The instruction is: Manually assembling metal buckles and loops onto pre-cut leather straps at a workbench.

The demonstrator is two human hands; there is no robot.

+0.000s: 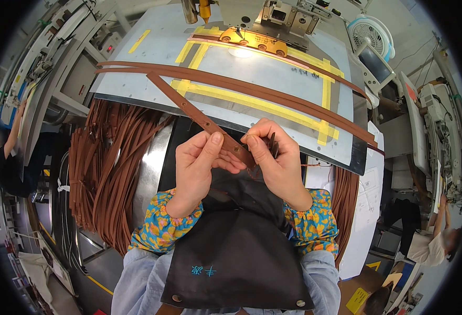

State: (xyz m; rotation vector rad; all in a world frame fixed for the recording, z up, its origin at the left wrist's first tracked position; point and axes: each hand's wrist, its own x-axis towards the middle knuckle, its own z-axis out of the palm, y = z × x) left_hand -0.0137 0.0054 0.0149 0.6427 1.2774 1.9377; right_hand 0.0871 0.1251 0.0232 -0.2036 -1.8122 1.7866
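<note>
Between my hands a narrow brown strap (pixel 194 113) with several metal-ringed holes slants from the work table toward my lap. My left hand (pixel 202 160) is closed on it, thumb on top and fingers beneath. My right hand (pixel 278 160) is closed near the strap's lower end, thumb and forefinger pinched together. What lies in that pinch is too small to make out. A dark pointed tool (pixel 273 146) sticks out among the right fingers; its full shape is hidden. Two long brown straps (pixel 241 91) lie across the table beyond both hands.
A sewing machine head (pixel 241 16) stands over a yellow template (pixel 259 43) on the pale table (pixel 152 47), which is marked with yellow tape. Bundled brown straps (pixel 105 178) hang at left, more straps (pixel 344 194) at right. A fan (pixel 368 35) and control screen (pixel 375 64) stand far right.
</note>
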